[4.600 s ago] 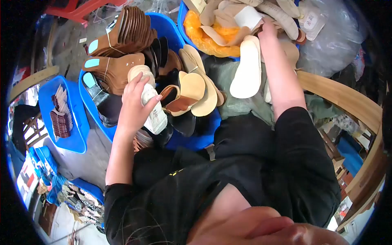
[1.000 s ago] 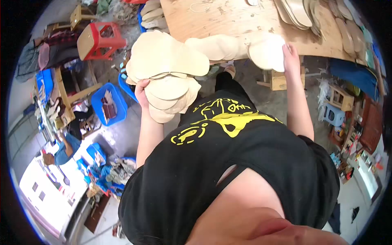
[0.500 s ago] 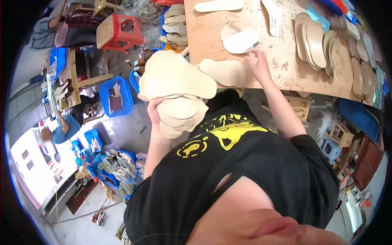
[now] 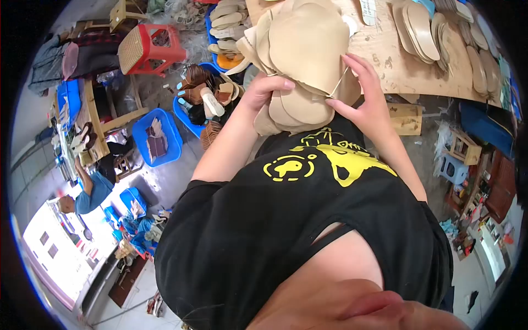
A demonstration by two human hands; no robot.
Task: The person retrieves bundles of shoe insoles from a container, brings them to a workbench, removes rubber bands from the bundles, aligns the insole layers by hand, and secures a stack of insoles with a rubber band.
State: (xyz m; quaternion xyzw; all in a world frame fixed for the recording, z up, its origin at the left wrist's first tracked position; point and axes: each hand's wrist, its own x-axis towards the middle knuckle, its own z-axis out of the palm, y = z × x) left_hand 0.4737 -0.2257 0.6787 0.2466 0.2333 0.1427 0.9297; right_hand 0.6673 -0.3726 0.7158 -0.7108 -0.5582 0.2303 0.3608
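A bundle of beige insoles point(image 4: 308, 47) is held up in front of the chest, at the near edge of the wooden table. A thin band point(image 4: 338, 82) runs round its middle. My left hand point(image 4: 267, 93) grips the bundle at its left side, thumb on top and the other fingers hidden behind. On the right side, the thumb and fingertips of my right hand point(image 4: 366, 93) are closed on the band, which is pulled out taut at an angle.
The wooden table point(image 4: 385, 71) bears stacks of insoles point(image 4: 421, 33) at right. Blue bins point(image 4: 175, 147) with shoe parts stand on the floor at left, near a red stool point(image 4: 157, 49). A co-worker point(image 4: 91, 192) is at far left.
My right hand has come from the table to the bundle and taken hold of its band. The bundle has moved right and up, together with my left hand.
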